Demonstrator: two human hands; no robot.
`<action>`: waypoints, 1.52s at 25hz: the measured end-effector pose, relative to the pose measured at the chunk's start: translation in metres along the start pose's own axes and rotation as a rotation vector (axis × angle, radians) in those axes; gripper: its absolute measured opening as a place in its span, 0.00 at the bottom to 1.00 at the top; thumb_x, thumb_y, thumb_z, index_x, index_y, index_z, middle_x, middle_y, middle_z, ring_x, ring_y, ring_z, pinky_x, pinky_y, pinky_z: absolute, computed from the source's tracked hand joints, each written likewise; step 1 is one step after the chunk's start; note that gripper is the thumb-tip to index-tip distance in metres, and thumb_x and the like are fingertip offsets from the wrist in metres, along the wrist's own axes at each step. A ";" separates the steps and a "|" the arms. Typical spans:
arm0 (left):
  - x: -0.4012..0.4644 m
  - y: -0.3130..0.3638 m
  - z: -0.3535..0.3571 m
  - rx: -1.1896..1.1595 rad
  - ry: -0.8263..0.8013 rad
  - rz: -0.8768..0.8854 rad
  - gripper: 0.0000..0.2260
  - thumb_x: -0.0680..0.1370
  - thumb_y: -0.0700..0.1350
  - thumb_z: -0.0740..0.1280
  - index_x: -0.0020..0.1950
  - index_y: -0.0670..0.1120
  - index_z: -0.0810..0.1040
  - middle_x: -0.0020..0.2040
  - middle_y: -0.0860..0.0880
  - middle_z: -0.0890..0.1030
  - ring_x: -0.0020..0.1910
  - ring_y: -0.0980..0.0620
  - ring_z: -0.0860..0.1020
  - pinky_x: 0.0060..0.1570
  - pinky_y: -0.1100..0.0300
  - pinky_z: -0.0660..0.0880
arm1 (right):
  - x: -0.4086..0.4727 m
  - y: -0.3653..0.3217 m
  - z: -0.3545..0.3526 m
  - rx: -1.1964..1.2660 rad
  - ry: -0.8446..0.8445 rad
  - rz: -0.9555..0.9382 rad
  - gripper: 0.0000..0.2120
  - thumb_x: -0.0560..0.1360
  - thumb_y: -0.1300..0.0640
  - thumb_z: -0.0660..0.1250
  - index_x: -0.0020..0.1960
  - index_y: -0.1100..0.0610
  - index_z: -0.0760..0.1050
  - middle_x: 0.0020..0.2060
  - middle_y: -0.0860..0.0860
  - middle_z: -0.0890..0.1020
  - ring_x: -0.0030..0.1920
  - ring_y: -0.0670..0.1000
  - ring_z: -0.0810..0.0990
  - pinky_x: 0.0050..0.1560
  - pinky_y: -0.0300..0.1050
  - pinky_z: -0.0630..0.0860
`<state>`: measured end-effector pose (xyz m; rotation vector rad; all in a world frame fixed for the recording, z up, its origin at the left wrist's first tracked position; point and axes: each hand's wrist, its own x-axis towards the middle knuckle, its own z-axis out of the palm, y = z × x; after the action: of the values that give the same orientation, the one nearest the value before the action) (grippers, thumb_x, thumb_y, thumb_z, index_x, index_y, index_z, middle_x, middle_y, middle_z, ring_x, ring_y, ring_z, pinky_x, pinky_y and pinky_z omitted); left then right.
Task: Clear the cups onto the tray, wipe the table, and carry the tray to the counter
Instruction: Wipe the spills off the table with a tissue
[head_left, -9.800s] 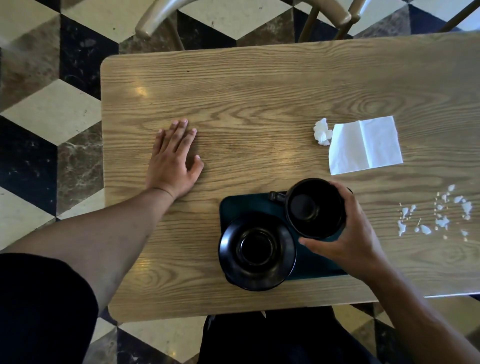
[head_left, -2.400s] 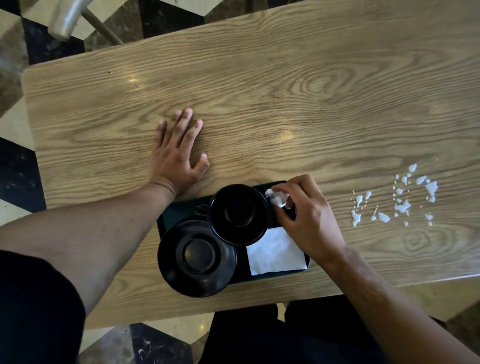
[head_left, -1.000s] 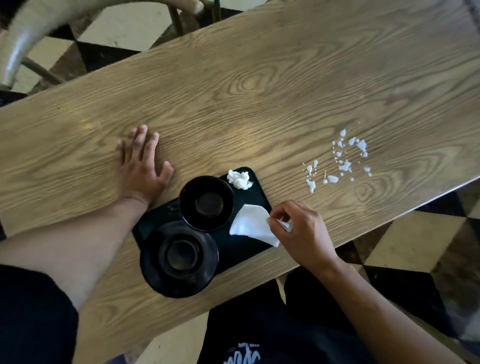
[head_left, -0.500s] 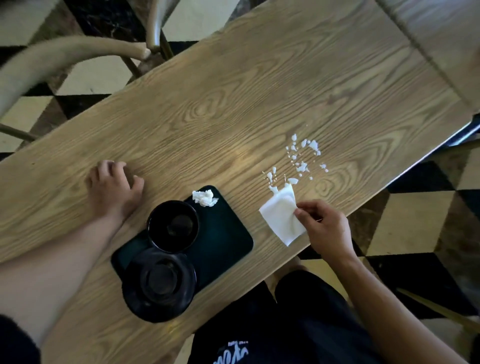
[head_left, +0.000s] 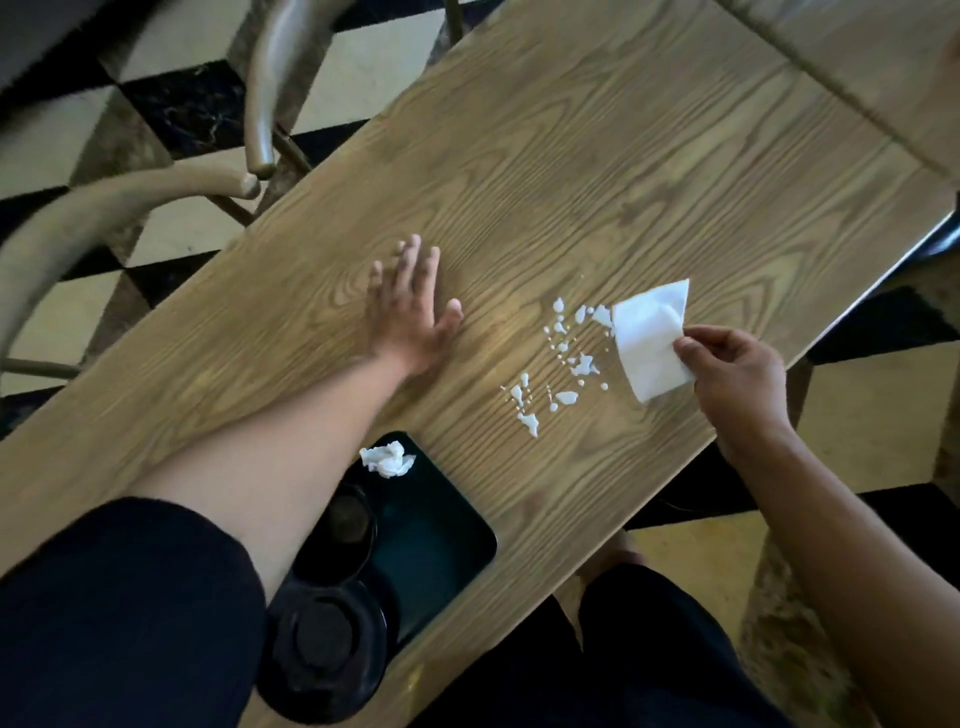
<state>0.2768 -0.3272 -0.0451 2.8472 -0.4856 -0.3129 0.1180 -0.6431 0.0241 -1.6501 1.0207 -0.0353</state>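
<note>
A dark tray (head_left: 436, 540) lies at the near edge of the wooden table (head_left: 597, 171). On it stand a black cup (head_left: 345, 525), partly hidden by my left forearm, a black saucer (head_left: 322, 649) and a crumpled white tissue (head_left: 387, 460). A spill of white droplets (head_left: 561, 364) dots the table right of centre. My right hand (head_left: 732, 374) pinches a flat white napkin (head_left: 649, 338) at the spill's right edge. My left hand (head_left: 415, 306) rests flat on the table, fingers spread, left of the spill.
Two curved chair backs (head_left: 260, 88) stand beyond the table's far left edge over a black, cream and brown tiled floor (head_left: 176, 98). A second wooden tabletop (head_left: 883, 62) adjoins at the upper right. My dark-clothed legs (head_left: 649, 649) are below the near table edge.
My right hand lifted the napkin off the tray and carried it right, past the spill to its far side. My left hand slid forward along the table. The view swung right.
</note>
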 end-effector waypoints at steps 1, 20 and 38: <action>0.002 0.006 0.008 0.014 0.015 0.007 0.38 0.77 0.63 0.51 0.82 0.41 0.61 0.83 0.37 0.58 0.83 0.38 0.55 0.80 0.37 0.49 | 0.010 -0.001 0.001 0.038 0.019 0.008 0.02 0.78 0.57 0.73 0.50 0.52 0.83 0.45 0.49 0.87 0.43 0.44 0.84 0.43 0.35 0.78; 0.001 0.006 0.033 0.007 0.313 0.042 0.32 0.77 0.54 0.61 0.78 0.42 0.70 0.81 0.39 0.66 0.81 0.41 0.62 0.78 0.36 0.56 | 0.093 -0.025 0.044 -0.605 0.124 -0.350 0.13 0.78 0.59 0.68 0.61 0.57 0.82 0.59 0.57 0.77 0.55 0.56 0.79 0.51 0.39 0.67; 0.002 0.006 0.036 -0.007 0.359 0.041 0.31 0.77 0.54 0.63 0.77 0.41 0.71 0.80 0.38 0.67 0.80 0.39 0.64 0.79 0.36 0.56 | 0.058 -0.023 0.122 -0.641 -0.637 -0.939 0.11 0.73 0.67 0.68 0.49 0.57 0.86 0.47 0.53 0.81 0.41 0.44 0.76 0.47 0.35 0.74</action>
<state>0.2675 -0.3407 -0.0778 2.7928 -0.4646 0.2023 0.2302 -0.5846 -0.0289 -2.3704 -0.3203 0.2019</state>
